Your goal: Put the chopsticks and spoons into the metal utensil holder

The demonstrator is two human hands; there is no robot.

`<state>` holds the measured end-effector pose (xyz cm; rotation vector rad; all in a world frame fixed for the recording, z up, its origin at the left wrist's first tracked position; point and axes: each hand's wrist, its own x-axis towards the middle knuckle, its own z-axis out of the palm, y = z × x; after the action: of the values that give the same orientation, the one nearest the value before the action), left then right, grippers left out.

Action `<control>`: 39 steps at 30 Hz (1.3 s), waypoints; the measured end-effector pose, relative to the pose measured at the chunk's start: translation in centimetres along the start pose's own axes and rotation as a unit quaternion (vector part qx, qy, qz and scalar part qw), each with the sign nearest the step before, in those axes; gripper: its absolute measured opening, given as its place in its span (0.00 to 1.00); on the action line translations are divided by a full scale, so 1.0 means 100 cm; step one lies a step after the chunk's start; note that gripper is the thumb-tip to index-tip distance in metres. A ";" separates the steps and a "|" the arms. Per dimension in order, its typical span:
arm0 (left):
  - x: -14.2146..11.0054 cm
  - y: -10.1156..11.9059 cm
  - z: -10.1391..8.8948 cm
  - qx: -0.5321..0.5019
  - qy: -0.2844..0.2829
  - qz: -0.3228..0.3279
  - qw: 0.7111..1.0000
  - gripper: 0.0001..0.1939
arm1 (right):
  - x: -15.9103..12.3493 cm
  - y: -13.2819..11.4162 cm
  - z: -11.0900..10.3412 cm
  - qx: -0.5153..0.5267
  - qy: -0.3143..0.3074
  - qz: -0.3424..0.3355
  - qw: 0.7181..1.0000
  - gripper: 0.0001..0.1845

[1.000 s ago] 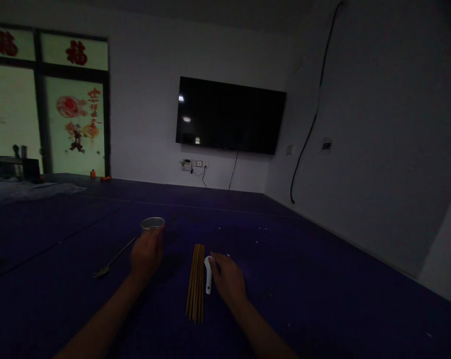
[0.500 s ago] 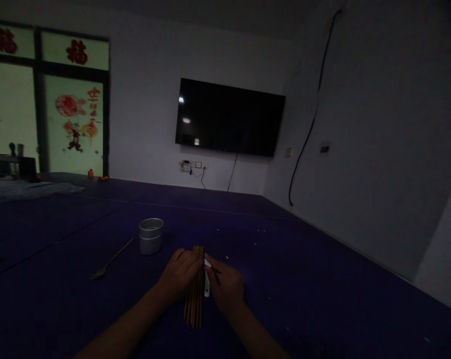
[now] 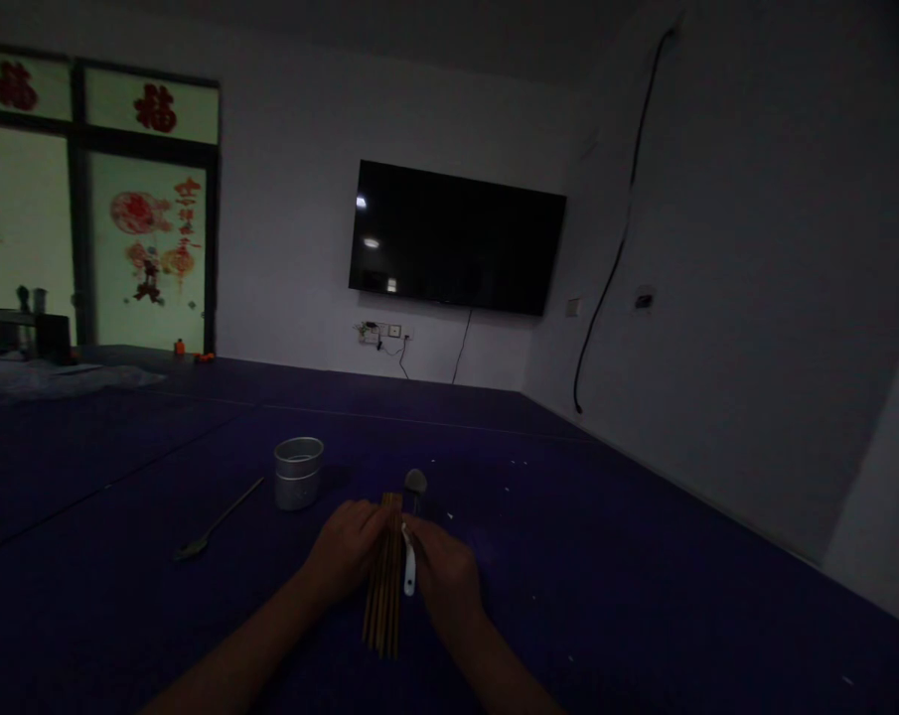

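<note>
A bundle of wooden chopsticks [image 3: 381, 611] lies on the purple surface [image 3: 605, 596], pointing away from me. My left hand [image 3: 347, 549] is curled over the bundle's far end from the left. My right hand [image 3: 443, 574] is closed in a pinch just right of it. It holds a thin dark spoon whose round bowl [image 3: 415, 482] sticks up beyond the fingers. A white spoon [image 3: 408, 573] lies between the chopsticks and my right hand. In the dim light the grip is hard to make out.
A small metal cup [image 3: 298, 473] stands to the left, beyond my hands. A long metal spoon [image 3: 215, 521] lies further left. A black TV [image 3: 456, 238] hangs on the far wall. The right wall runs close along the surface's right edge.
My left hand left the metal cup and came right onto the chopsticks. My right hand lifted a dark spoon, so its bowl now shows above the fingers.
</note>
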<state>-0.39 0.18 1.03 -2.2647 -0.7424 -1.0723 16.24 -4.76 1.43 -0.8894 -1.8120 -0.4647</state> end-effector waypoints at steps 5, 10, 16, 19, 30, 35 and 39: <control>-0.002 -0.003 0.002 -0.012 -0.058 -0.053 0.997 0.12 | 0.005 0.001 -0.005 -0.072 -0.033 0.146 0.986 0.21; -0.002 -0.003 0.001 -0.026 -0.092 -0.084 0.992 0.13 | 0.014 0.001 -0.015 -0.215 -0.184 0.242 0.928 0.18; -0.001 -0.003 0.000 -0.032 -0.128 -0.104 0.986 0.13 | 0.019 -0.001 -0.020 -0.244 -0.294 0.264 0.886 0.15; 0.000 -0.002 -0.001 -0.026 -0.143 -0.113 0.983 0.14 | 0.016 -0.003 -0.018 -0.231 -0.296 0.261 0.889 0.16; 0.003 0.000 -0.006 -0.033 -0.145 -0.103 0.983 0.13 | 0.009 -0.005 -0.014 -0.218 -0.327 0.276 0.877 0.21; 0.001 -0.001 -0.003 -0.037 -0.144 -0.101 0.984 0.12 | 0.004 0.003 -0.013 -0.236 -0.349 0.281 0.862 0.18; 0.001 -0.001 -0.002 -0.037 -0.146 -0.100 0.983 0.13 | 0.003 0.007 -0.010 -0.227 -0.334 0.308 0.861 0.20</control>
<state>-0.53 0.18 1.21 -2.4838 -1.0860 -0.8743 17.31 -4.90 2.02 -2.0814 -1.8855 -0.1604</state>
